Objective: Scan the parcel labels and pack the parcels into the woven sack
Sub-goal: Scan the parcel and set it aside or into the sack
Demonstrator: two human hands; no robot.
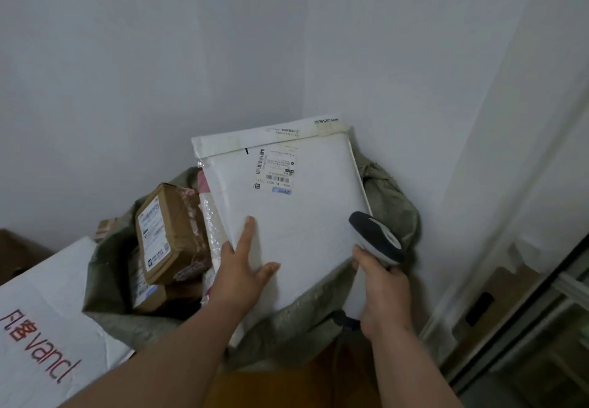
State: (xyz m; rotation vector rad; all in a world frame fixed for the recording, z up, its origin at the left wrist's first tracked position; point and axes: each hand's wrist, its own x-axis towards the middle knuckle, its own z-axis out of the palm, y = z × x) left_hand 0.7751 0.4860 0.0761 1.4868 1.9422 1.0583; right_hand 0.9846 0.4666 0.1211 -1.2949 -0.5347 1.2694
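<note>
The upper frame is filled by a plain white wall (pixel 159 56), evenly and softly lit. A corner is formed at upper right with a second white wall (pixel 526 88). A dark-framed sliding door (pixel 541 305) is seen at lower right.

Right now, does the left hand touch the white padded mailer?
Touching. The head view shows the left hand holding the white padded mailer at its lower left edge, index finger and thumb lying on its face.

white vancl box (pixel 47 318) lower left; pale wall (pixel 159 56) behind; sliding-door frame (pixel 526 321) right
</note>
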